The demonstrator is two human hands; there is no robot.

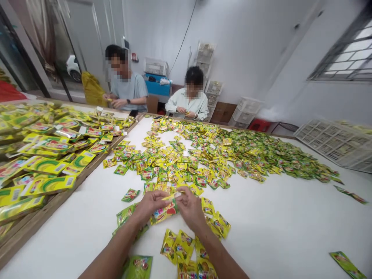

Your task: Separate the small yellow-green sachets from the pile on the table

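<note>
In front of me a flattish yellow carton (pixel 164 214) with red and green print is held between both hands. My left hand (pixel 149 207) is closed on its left side, thumb along the upper edge. At its upper right end, the fingers of my right hand (pixel 189 209) pinch near a pale flap. Small yellow sachets (pixel 183 246) lie below the carton and beside my right wrist. Green sachets (pixel 125 215) lie by my left forearm, which partly covers them. Beyond my hands spreads a large heap of yellow and green sachets (pixel 186 162).
A wooden strip (pixel 95 164) divides the white table (pixel 276 232) from a pile of yellow cartons (pixel 55 143) on the left. Two people (pixel 128 87) sit across the table, hands raised to small items. A white plastic crate (pixel 334 143) leans at the right edge.
</note>
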